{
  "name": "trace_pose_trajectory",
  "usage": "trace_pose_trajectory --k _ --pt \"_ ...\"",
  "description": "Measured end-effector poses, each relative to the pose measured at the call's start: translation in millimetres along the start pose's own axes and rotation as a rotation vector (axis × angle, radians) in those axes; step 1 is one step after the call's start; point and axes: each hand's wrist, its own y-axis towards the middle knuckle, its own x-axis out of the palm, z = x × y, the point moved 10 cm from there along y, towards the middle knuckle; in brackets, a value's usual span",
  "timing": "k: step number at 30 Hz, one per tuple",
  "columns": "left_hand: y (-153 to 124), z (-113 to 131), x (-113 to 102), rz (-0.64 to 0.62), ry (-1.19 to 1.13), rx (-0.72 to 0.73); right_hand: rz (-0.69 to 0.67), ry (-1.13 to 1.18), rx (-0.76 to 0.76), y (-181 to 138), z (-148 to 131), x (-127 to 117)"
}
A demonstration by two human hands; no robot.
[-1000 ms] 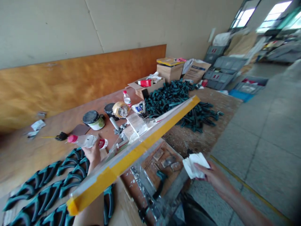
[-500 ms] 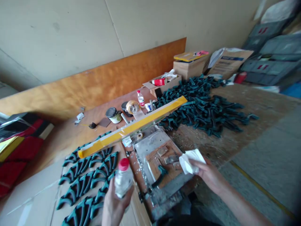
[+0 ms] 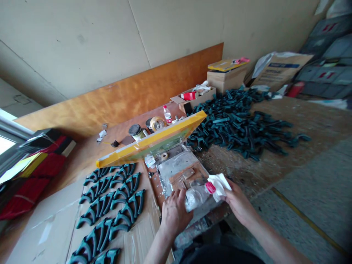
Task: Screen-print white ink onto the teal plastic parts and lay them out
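Hands meet low in the middle of my view, over the near edge of the workbench [image 3: 275, 154]. My left hand [image 3: 173, 214] is wrapped around the body of a clear plastic bottle [image 3: 195, 195], which lies tilted with its red cap [image 3: 210, 187] pointing right. My right hand [image 3: 238, 202] is pinched on a crumpled white cloth [image 3: 219, 182], and that cloth sits right against the red cap, touching it. Both grips look firm, fingers curled in.

Just beyond the bottle I see a paint-spattered metal jig plate [image 3: 181, 165] with small brown blocks on it. Above and behind that, a screen frame [image 3: 154, 140] edged in yellow tape stands raised at a slant, running from near left to far right.

To the left of my hands, dark green curved plastic parts [image 3: 115, 205] lie in neat rows on a flat sheet of cardboard [image 3: 41, 227]. On the far right of the bench a big loose heap of the same green parts [image 3: 242, 123] spreads out. Behind the frame stand a dark-lidded ink tub [image 3: 136, 131], a roll of tape [image 3: 157, 123] and a small water bottle [image 3: 167, 114]. Further back are open cardboard boxes [image 3: 225, 75], with an orange-brown board [image 3: 132, 95] leaning along the wall. Red and black bags [image 3: 35, 165] sit at the far left.
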Motion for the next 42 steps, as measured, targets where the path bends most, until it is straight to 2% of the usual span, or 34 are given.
trace_pose_trajectory --k 3,7,10,18,24,28,36,39,42 --pt "7.9 4.9 -4.2 -0.009 0.079 0.030 0.004 -0.195 -0.078 -2.5 -7.9 -9.8" --pt "16.1 11.2 -8.8 -0.038 0.158 0.079 -0.100 -0.338 -0.160 -6.1 -18.4 -3.3" --pt "21.0 19.7 -18.7 -0.031 0.223 0.143 -0.050 -0.438 -0.140 -2.0 -14.5 -8.1" --pt "28.4 46.2 -57.2 0.020 0.416 0.283 0.086 -0.222 -0.029 13.0 30.3 -25.2" --pt "27.0 58.6 -66.2 0.028 0.459 0.324 0.100 -0.090 0.004 10.7 31.2 -21.4" --pt "26.8 47.7 -66.0 -0.004 0.412 0.277 0.084 -0.002 0.025 8.9 30.3 -16.6" --pt "23.7 18.0 -59.3 0.016 0.284 0.166 -0.008 0.135 0.073 4.4 24.3 5.0" --pt "13.1 -9.9 -52.0 0.005 0.077 0.065 -0.033 0.229 0.095 2.9 19.0 12.4" --pt "-3.7 -48.8 -38.1 -0.030 -0.315 -0.046 -0.033 0.281 0.147 1.5 18.8 19.0"
